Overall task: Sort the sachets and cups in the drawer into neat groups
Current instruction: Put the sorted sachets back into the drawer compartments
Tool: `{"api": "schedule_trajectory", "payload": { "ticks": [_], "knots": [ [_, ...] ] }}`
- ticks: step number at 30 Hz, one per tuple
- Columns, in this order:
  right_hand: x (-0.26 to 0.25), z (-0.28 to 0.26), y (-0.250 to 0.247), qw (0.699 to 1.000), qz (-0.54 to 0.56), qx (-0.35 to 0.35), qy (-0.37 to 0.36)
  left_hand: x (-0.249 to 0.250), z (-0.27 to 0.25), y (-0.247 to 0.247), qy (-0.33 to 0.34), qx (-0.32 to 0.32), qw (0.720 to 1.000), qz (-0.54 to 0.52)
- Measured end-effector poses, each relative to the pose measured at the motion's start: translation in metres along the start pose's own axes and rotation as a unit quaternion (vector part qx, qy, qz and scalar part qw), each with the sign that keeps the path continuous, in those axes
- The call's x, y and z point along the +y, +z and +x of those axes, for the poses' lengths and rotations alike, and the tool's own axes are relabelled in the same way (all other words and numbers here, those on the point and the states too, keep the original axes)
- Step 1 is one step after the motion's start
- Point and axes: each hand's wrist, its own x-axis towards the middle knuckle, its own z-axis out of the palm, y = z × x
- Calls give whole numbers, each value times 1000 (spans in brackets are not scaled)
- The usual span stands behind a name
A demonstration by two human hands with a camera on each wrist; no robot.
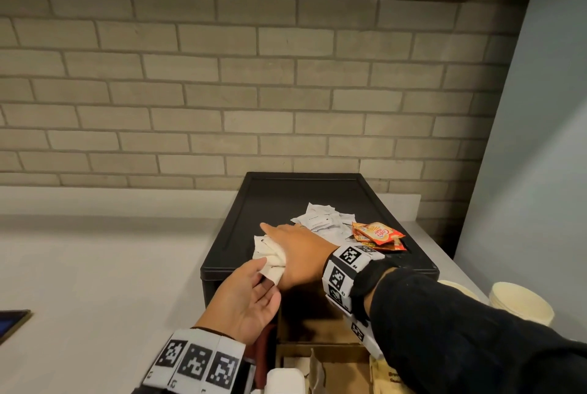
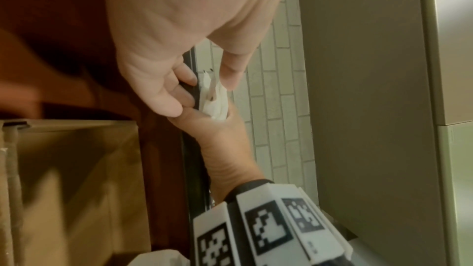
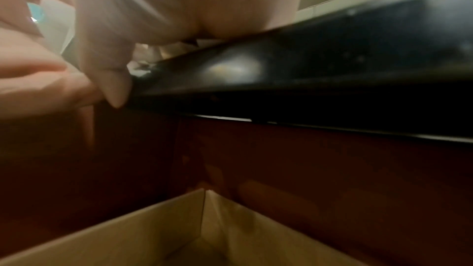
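A black drawer unit (image 1: 301,193) stands on the counter. On its top lie a loose pile of white sachets (image 1: 320,220) and a few orange coffee-creamer sachets (image 1: 378,235). My right hand (image 1: 286,241) lies flat, fingers straight, over a bunch of white sachets (image 1: 266,249) at the top's front left edge. My left hand (image 1: 263,276) comes up from below the edge and pinches that bunch (image 2: 215,100) between thumb and curled fingers. The pulled-out drawer (image 1: 336,358) below shows cardboard dividers; most of its contents are hidden by my arms.
Stacked cream paper cups (image 1: 521,301) stand on the counter right of the unit. A dark tablet (image 1: 12,320) lies at the far left of the white counter. A grey brick wall runs behind. A cardboard compartment (image 3: 179,219) sits under the unit's black front edge (image 3: 307,72).
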Motion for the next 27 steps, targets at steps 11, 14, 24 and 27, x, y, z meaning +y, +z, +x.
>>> {"api": "schedule_trajectory", "payload": {
  "ticks": [11, 14, 24, 27],
  "knots": [
    [-7, 1, 7, 997, -1, 54, -61, -3, 1, 6, 17, 23, 999, -41],
    [-9, -6, 6, 994, 14, 72, -78, -4, -2, 6, 27, 21, 999, -40],
    [-22, -5, 10, 992, 11, 113, -55, -2, -5, 4, 40, 0, 999, -20],
    [-31, -8, 13, 991, 25, 119, -59, 0, -8, 0, 68, -28, 997, -34]
  ]
}}
